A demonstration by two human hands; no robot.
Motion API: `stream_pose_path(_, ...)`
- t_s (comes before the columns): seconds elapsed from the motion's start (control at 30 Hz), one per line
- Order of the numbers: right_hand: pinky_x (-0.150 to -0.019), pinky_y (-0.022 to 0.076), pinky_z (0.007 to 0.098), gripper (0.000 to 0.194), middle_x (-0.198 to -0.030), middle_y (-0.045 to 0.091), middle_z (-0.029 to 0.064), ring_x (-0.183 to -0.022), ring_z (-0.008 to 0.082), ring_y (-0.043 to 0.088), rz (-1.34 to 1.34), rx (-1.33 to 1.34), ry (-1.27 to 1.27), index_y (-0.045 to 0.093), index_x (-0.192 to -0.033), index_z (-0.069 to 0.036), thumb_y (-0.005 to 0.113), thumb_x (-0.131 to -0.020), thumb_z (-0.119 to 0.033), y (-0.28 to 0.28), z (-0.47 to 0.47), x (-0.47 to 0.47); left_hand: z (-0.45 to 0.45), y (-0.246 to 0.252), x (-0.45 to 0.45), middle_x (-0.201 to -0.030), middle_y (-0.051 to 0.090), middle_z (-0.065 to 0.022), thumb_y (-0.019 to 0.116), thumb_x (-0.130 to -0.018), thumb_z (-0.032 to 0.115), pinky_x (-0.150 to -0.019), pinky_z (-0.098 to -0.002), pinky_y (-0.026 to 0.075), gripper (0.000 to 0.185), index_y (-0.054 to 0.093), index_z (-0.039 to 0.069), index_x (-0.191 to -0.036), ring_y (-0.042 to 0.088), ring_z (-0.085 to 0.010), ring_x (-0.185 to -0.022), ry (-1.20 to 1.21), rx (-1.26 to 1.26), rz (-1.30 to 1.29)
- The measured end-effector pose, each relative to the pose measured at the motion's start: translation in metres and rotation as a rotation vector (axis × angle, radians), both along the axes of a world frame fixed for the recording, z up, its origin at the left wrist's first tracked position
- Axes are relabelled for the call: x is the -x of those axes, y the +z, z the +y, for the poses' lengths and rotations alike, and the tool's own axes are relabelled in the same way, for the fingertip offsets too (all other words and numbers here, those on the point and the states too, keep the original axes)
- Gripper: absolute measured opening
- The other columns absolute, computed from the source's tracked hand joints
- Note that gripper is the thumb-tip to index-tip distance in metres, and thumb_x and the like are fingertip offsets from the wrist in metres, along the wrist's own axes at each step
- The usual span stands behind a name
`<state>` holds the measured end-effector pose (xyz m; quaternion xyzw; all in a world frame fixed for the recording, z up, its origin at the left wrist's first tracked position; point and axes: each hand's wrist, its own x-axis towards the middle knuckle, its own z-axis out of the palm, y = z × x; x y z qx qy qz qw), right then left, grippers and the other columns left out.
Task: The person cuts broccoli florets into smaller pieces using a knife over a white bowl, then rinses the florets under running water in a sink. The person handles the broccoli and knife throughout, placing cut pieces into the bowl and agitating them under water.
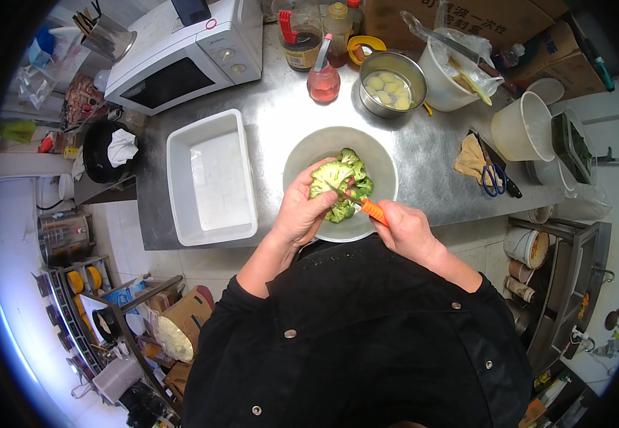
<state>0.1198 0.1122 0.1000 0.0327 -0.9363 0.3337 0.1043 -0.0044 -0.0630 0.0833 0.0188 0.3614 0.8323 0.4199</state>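
Observation:
My left hand (303, 206) is closed around a head of broccoli (330, 177), its pale cut side facing up. In my right hand (406, 227) is a small knife with an orange handle (374, 212); its blade reaches to the broccoli's stem, where my left thumb and fingers partly hide it. Both hands are over a round, pale plastic bowl (384, 155) at the near edge of the steel table. Green broccoli florets (364, 187) lie in the bowl beneath the held piece.
Left of the bowl stands a white rectangular tub (223, 198). Behind are a microwave (191, 59), a bottle of red liquid (324, 83) and a steel pot with pale slices in water (392, 107). Blue-handled scissors (494, 179), a black-handled knife (512, 187) and a tan cloth (469, 156) lie at right.

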Motion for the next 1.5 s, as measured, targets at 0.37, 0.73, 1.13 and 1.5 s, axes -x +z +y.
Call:
stream_pose_path(0.37,-0.053,0.0469,0.0405,0.02,-0.07,0.057,0.0132,-0.062,0.0327,0.059,-0.068,0.006,0.026,0.051,-0.091,-0.002,0.066,-0.079,-0.009,-0.002,0.005,0.003,0.003,0.002,0.005,-0.118,0.057,-0.0105,0.069,-0.077,-0.002,-0.094,-0.0296,0.045,0.06,0.042,0.0,-0.131,0.057,-0.0166,-0.106,-0.019,0.105,0.109)
stream_pose_path(0.73,-0.051,0.0468,0.0415,0.021,-0.068,0.057,0.0145,-0.061,0.0346,0.059,-0.116,0.013,0.024,0.05,-0.091,-0.003,0.066,-0.08,-0.011,-0.003,0.008,0.006,0.006,0.001,0.009,-0.113,0.059,-0.01,0.07,-0.078,0.0,-0.09,-0.0288,0.048,0.058,0.042,-0.002,-0.13,0.058,-0.0154,-0.102,-0.029,0.229,0.222)
stream_pose_path(1.13,-0.054,0.0479,0.0425,0.018,-0.073,0.059,0.0146,-0.065,0.0351,0.06,-0.219,-0.008,0.01,0.049,-0.087,-0.004,0.063,-0.082,-0.013,-0.005,0.009,0.008,0.008,-0.005,0.01,-0.114,0.06,-0.0107,0.067,-0.08,0.001,-0.09,-0.0312,0.05,0.052,0.046,-0.001,-0.128,0.061,-0.0182,-0.101,-0.05,0.404,0.34)
stream_pose_path(1.5,-0.055,0.0474,0.0436,0.018,-0.071,0.058,0.0145,-0.065,0.0359,0.06,-0.27,-0.019,0.043,0.047,-0.083,-0.004,0.062,-0.082,-0.014,-0.009,0.014,0.013,0.008,-0.009,0.014,-0.109,0.061,-0.0109,0.069,-0.079,0.004,-0.086,-0.0287,0.05,0.052,0.046,-0.003,-0.126,0.061,-0.0162,-0.098,-0.054,0.331,0.243)
